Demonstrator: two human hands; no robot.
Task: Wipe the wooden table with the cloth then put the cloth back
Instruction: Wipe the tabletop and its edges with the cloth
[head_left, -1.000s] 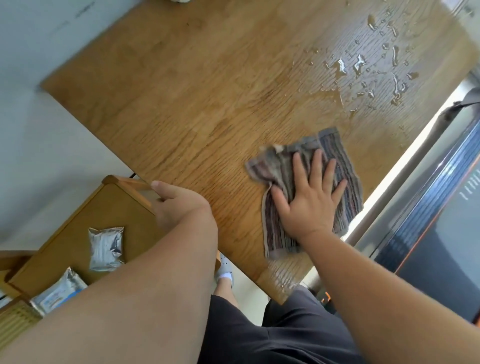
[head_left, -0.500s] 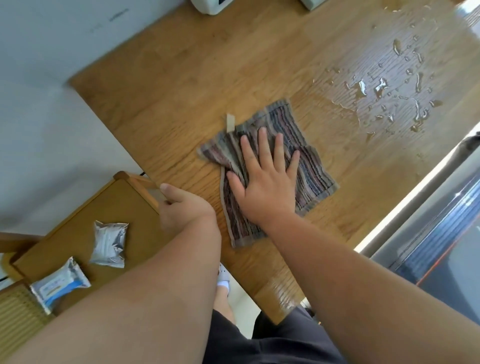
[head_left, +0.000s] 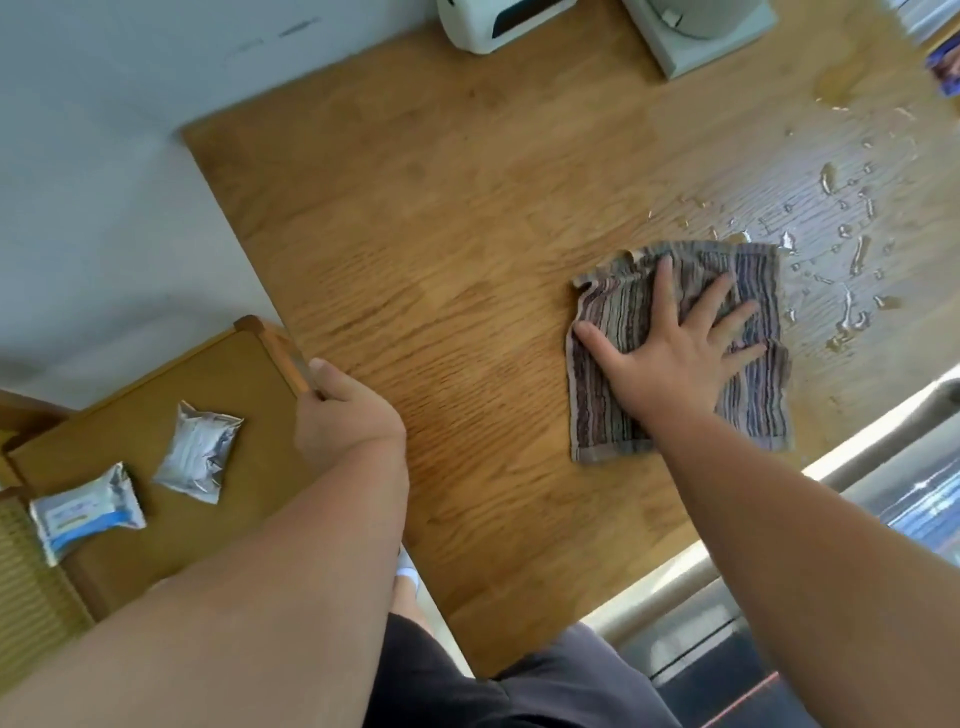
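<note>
At the near left a blue-and-white wipes packet (head_left: 85, 512) and a silver foil packet (head_left: 200, 452) lie apart on a wooden tray (head_left: 208, 384), which sits lower than the table. The left hand (head_left: 345, 415) grips the tray's raised right rim, thumb on top and fingers curled round it. Right of that runs the wooden table (head_left: 441, 260), with a white appliance (head_left: 498, 26) and a pale grey one (head_left: 701, 31) at its far edge (both cut off by the frame). The striped cloth (head_left: 597, 405) lies flat on the table's right part, near the table's near edge. The right hand (head_left: 680, 353) presses down on it, palm flat and fingers spread. Water drops (head_left: 860, 254) are scattered over the wood just beyond the cloth's far right corner, some touching its edge.
</note>
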